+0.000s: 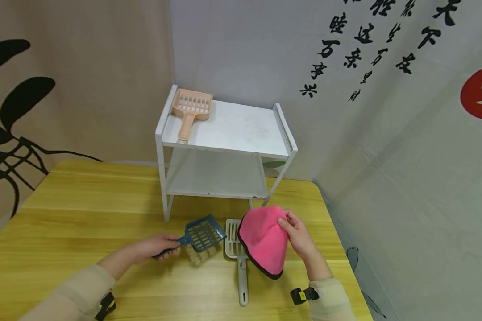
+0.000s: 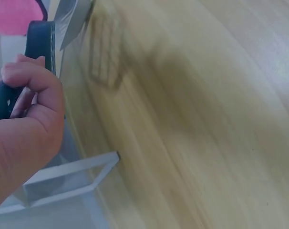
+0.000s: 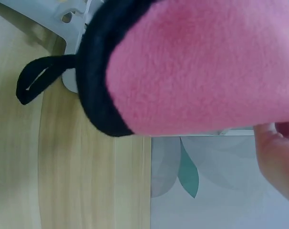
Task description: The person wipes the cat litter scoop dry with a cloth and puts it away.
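My left hand (image 1: 160, 245) grips the handle of a dark blue slotted litter scoop (image 1: 204, 233), raised a little over the table and casting a shadow. In the left wrist view the fingers curl round that handle. A pink cloth (image 1: 263, 238) with a black edge hangs from my right hand (image 1: 297, 232), pinched between thumb and fingers. The right wrist view shows the cloth's black hanging loop (image 3: 39, 76). A grey litter scoop (image 1: 242, 276) lies on the table between the hands, its head partly hidden by the cloth.
A white two-tier shelf (image 1: 245, 127) stands at the back of the wooden table (image 1: 104, 200). On its top tier, at the left, lies a beige litter scoop (image 1: 190, 107). Fabric walls with black characters and leaf prints enclose the table behind and at the right.
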The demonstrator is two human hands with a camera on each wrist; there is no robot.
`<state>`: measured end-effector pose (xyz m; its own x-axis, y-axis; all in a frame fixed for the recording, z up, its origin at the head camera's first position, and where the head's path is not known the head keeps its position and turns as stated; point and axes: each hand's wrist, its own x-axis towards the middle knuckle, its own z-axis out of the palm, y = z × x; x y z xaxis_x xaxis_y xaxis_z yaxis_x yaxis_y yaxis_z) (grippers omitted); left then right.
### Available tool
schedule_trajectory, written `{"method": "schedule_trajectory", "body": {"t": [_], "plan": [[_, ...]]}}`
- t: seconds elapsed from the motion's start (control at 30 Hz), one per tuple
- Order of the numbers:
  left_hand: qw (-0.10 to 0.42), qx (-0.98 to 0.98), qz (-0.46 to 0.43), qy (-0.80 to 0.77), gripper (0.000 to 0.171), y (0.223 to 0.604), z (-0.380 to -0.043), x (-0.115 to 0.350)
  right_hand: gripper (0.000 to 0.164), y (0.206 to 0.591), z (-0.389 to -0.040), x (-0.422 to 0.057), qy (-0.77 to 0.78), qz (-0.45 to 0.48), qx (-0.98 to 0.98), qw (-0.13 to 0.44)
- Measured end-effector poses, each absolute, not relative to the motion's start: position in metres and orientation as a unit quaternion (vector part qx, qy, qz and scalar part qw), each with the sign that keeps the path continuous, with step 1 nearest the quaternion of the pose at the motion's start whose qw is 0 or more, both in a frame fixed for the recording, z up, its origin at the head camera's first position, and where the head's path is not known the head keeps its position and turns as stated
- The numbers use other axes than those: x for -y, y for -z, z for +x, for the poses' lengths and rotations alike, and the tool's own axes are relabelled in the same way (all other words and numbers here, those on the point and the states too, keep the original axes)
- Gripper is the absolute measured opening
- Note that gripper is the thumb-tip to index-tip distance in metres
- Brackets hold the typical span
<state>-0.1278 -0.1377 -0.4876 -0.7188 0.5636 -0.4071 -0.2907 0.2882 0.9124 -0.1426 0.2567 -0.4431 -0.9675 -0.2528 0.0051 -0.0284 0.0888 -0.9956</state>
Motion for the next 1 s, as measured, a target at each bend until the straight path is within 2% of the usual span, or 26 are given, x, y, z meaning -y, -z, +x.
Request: {"method": "schedule_trajectory", "body": {"t": [0.3, 0.5, 0.73, 1.0], "plan": [[0.37, -0.71, 0.098, -0.591, 0.034, 0.478, -0.131, 0.141, 0.007, 0.441, -0.142, -0.255, 0.671, -0.115, -0.728, 0.08], [0.366, -0.715, 0.103, -0.587, 0.035, 0.477, -0.132, 0.14, 0.007, 0.44, -0.143, -0.253, 0.676, -0.073, -0.732, 0.05], [0.371, -0.708, 0.108, -0.591, 0.034, 0.474, -0.134, 0.141, 0.017, 0.442, -0.144, -0.252, 0.687, -0.049, -0.725, -0.001], [0.348, -0.712, 0.13, -0.595, 0.042, 0.469, -0.138, 0.14, 0.022, 0.439, -0.146, -0.247, 0.689, -0.034, -0.724, -0.016]]}}
